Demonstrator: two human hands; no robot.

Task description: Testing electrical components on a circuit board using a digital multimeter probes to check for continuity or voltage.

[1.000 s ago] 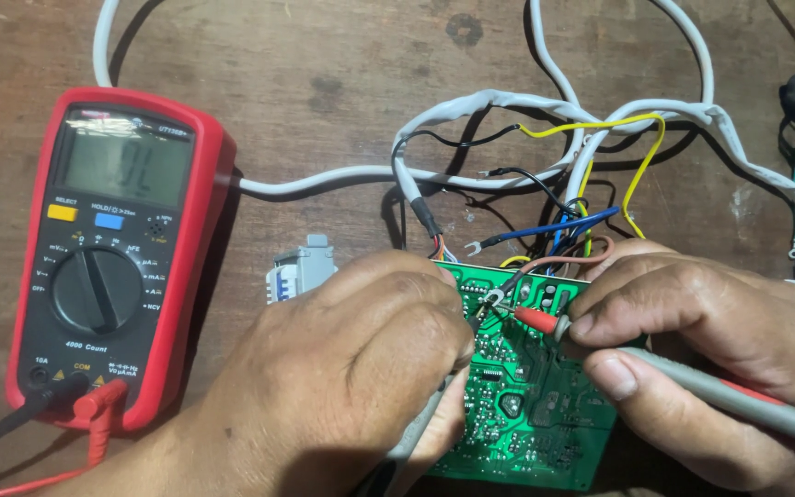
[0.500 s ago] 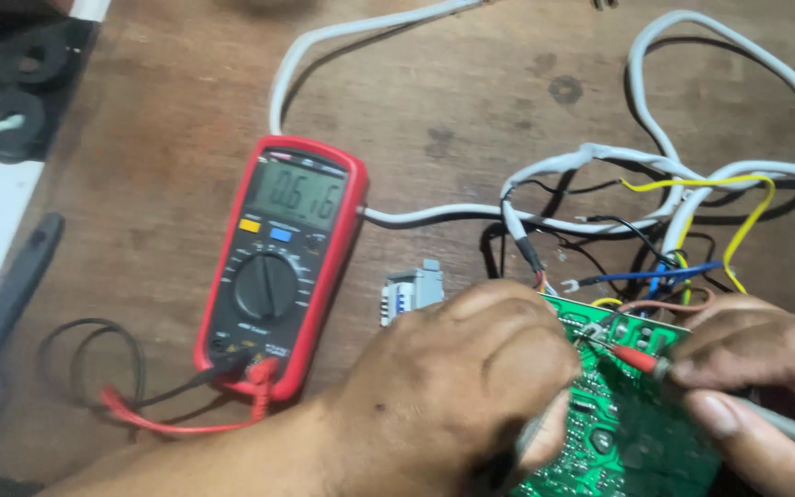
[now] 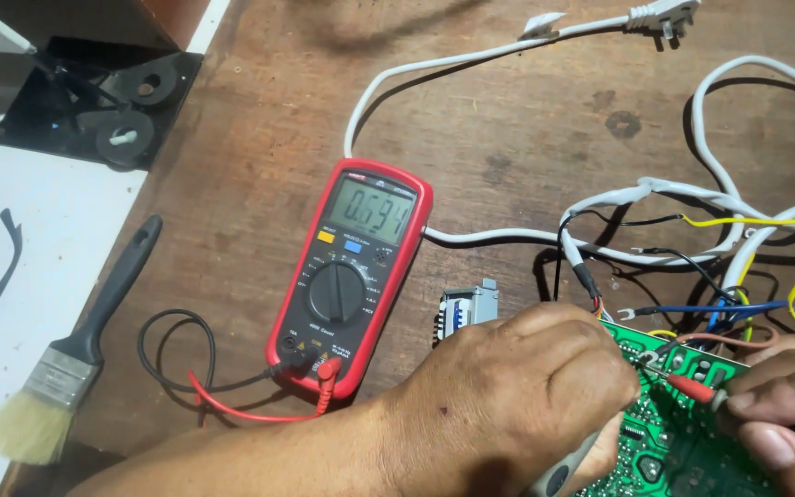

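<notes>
The board (image 3: 683, 433) — a green circuit board studded with small dark parts and white markings — lies at the lower right of the brown wooden surface (image 3: 471, 110), directly under both hands. The left hand (image 3: 517, 396) sits on the board's edge at about 9 o'clock, fingers curled shut around a grey probe whose butt shows just below the knuckles; its tip is hidden by the hand. The right hand (image 3: 775, 419) comes in from 3 o'clock, fingers pinched on the red probe (image 3: 692, 385), which lies almost flat, long axis pointing toward 10 o'clock, its thin metal tip touching the board near the top edge. The two hands are close together, each nearly as near the board as the other, with the red probe's tip between them.

From the board, the meter (image 3: 351, 276) lies toward 10 o'clock, nearer the left hand — a red rubbery case, dark face, round dial, grey lit display, upright with its long axis running 12 to 6. Red and black leads (image 3: 223, 396) loop out of its bottom sockets. A small grey transformer (image 3: 468, 306) stands between the meter and the left hand. Thin coloured wires (image 3: 692, 308) — yellow, blue, black, brown — fan from the board's top toward 12 o'clock and join a glossy white cable (image 3: 471, 64). Far off at 9 o'clock lies a brush (image 3: 75, 354), black handle, pale bristles.
</notes>
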